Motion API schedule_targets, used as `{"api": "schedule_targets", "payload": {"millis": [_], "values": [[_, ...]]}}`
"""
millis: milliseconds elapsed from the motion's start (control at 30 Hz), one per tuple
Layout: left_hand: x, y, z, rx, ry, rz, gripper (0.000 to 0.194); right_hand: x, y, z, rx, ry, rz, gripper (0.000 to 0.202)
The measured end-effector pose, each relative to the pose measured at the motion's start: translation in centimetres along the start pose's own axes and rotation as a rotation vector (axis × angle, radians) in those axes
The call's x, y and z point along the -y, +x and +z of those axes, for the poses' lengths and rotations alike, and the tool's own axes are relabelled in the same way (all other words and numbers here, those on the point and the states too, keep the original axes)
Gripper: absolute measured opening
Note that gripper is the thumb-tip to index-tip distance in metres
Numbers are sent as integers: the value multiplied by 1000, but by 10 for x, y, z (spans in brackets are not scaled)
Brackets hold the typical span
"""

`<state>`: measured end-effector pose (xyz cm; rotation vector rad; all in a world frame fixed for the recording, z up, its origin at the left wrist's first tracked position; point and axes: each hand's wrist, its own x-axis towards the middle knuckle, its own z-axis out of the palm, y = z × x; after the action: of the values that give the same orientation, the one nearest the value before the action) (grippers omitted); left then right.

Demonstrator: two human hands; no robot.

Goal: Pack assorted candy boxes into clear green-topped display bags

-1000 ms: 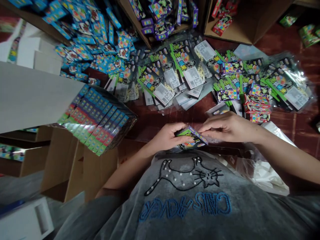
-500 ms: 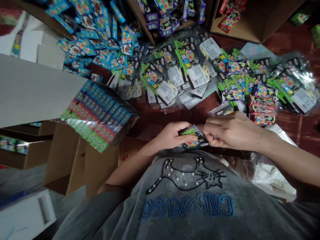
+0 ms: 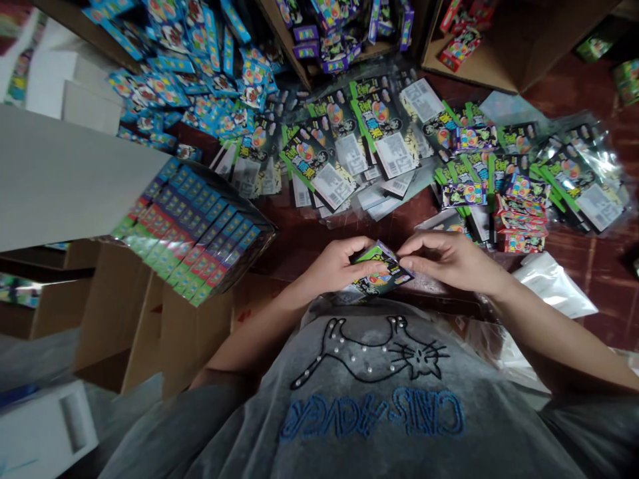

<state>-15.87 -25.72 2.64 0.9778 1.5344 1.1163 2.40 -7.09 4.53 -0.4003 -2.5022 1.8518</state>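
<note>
A small black and green printed packet (image 3: pixel 385 274) is held close in front of my shirt, tilted, with a bit of purple at its top edge. My left hand (image 3: pixel 344 269) grips it from the left, thumb across its printed face and fingers behind. At the packet's right corner, the thumb and index finger of my right hand (image 3: pixel 444 258) are pinched together. Beyond my hands lie overlapping black and green flat packets (image 3: pixel 319 159) in clear plastic. Small purple boxes (image 3: pixel 464 194) and a stack of red boxes (image 3: pixel 522 223) rest beyond my right hand.
A wrapped block of multicoloured boxes (image 3: pixel 194 233) stands left, beside a white panel (image 3: pixel 74 179) and open cartons (image 3: pixel 114 313). Blue boxes (image 3: pixel 214 113) are heaped at the back left. Cartons hold purple boxes (image 3: pixel 334 46) and red boxes (image 3: pixel 462 46). White plastic (image 3: pixel 559 286) lies right.
My right hand has shifted slightly up and its fingers have straightened from a curled grip into a pinch at the packet's corner. My left hand still holds the packet, now turned slightly.
</note>
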Motion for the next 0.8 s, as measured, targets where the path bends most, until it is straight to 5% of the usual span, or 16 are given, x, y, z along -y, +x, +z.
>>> {"api": "schedule_targets", "payload": {"millis": [200, 300, 400, 567, 733, 800], "values": [[7, 4, 3, -94, 69, -4, 30, 13, -3, 9, -173, -563, -206, 17], [17, 13, 3, -249, 92, -59, 32, 25, -5, 8, -307, -766, -310, 12], [26, 22, 1, -373, 111, -117, 33, 39, -2, 7, -253, -668, -375, 6], [26, 28, 3, -264, -27, 1, 25, 44, 21, 19, -4, -512, -308, 17], [24, 24, 9, -241, -64, 60, 20, 41, 38, 30, 32, -553, -213, 19], [21, 18, 7, -247, -66, 65, 22, 41, 36, 26, -12, -521, -197, 43]]}}
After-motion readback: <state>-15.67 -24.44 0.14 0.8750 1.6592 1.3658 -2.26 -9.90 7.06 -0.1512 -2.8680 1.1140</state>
